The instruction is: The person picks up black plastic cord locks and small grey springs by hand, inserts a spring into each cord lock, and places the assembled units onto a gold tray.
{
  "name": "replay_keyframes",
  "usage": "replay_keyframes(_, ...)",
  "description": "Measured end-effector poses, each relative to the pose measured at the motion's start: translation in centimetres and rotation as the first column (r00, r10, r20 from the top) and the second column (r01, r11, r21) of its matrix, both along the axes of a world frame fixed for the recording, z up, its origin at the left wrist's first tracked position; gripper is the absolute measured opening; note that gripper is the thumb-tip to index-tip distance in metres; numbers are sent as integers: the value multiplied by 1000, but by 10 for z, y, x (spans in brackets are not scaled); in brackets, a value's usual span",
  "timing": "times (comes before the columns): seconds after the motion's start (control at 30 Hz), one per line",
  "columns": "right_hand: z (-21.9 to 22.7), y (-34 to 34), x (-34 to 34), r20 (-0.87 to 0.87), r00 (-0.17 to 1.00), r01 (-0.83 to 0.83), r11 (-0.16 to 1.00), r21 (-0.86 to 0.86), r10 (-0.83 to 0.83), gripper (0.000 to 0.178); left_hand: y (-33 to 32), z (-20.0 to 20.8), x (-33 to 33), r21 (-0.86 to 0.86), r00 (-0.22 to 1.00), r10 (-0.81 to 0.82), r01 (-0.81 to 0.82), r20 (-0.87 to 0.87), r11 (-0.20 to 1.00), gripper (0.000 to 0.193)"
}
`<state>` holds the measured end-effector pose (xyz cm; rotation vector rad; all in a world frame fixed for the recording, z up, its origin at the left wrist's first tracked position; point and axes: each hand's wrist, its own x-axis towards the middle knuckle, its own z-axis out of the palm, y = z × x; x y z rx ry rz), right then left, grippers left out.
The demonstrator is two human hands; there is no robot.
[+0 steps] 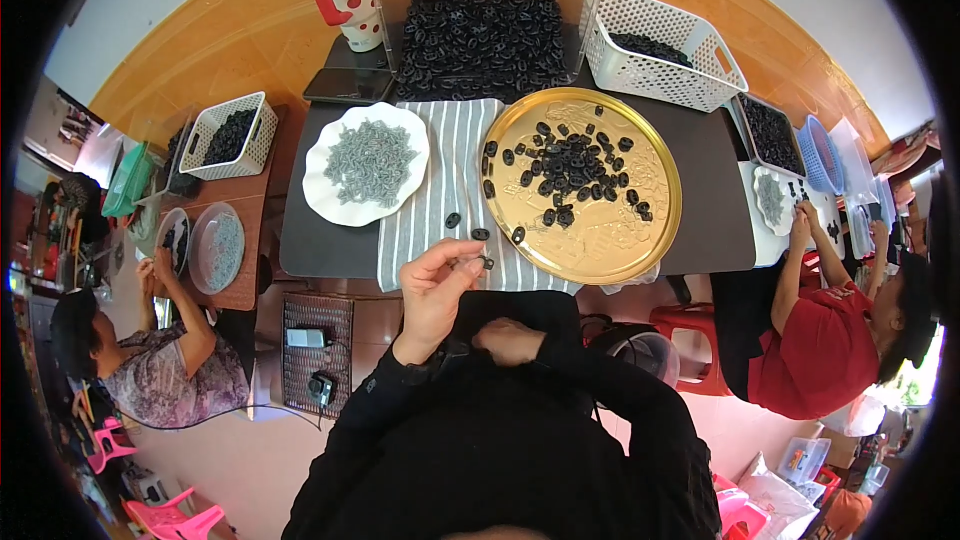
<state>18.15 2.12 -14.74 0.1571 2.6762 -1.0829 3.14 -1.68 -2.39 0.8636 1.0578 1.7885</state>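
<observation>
My left hand [437, 285] is raised just in front of the table's near edge. Its thumb and fingertips pinch a small black oval plastic part [488, 263]. Two similar black oval pieces [453, 220] lie close by on the grey-and-white striped cloth [400, 252]. My right hand [508, 340] rests low at my lap, back upward, its fingers mostly hidden. Right of the cloth's middle, a round gold tray [640, 250] holds a heap of black oval parts [570, 170]. A white scalloped plate [322, 195] on the left carries many small grey pieces [370, 162].
Behind the tray, a clear-sided bin holds a mass of black parts [485, 40]. A white perforated basket [660, 80] stands to its right; a red-spotted tumbler [355, 0] and a dark phone [348, 86] are left. Co-workers [165, 370] [820, 340] sit at both sides.
</observation>
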Motion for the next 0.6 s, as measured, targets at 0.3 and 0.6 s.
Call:
replay_keyframes(0.3,186,51,65,-639,679,587,790,177,-361,7,14,11,-5,-25,997,-32,34,75,999,21)
replay_keyframes(0.6,160,102,82,-524,702,711,519,474,-483,21,19,16,19,-42,990,-131,133,50,990,21)
